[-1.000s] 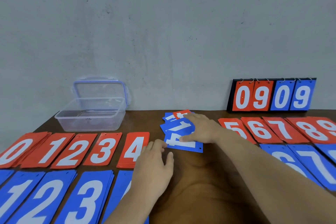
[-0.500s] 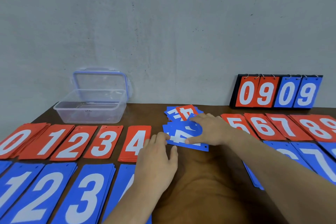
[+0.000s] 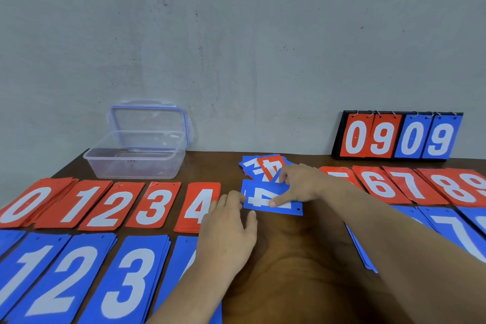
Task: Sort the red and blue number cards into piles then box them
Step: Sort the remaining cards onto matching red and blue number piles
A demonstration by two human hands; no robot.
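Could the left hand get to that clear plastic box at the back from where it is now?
Probably yes. The left hand lies open beside the blue 4 card that the right hand pinches. Only flat red piles lie between it and the open box, low enough to pass over.

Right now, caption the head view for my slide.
Right hand pinches a blue 4 card, left hand touching its edge, amid red piles and blue piles; clear box sits open.

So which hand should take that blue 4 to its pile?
Probably the left hand: its fingertips are at the blue 4 card, and the blue pile beside the 3s lies under its wrist. The right hand must cross over.
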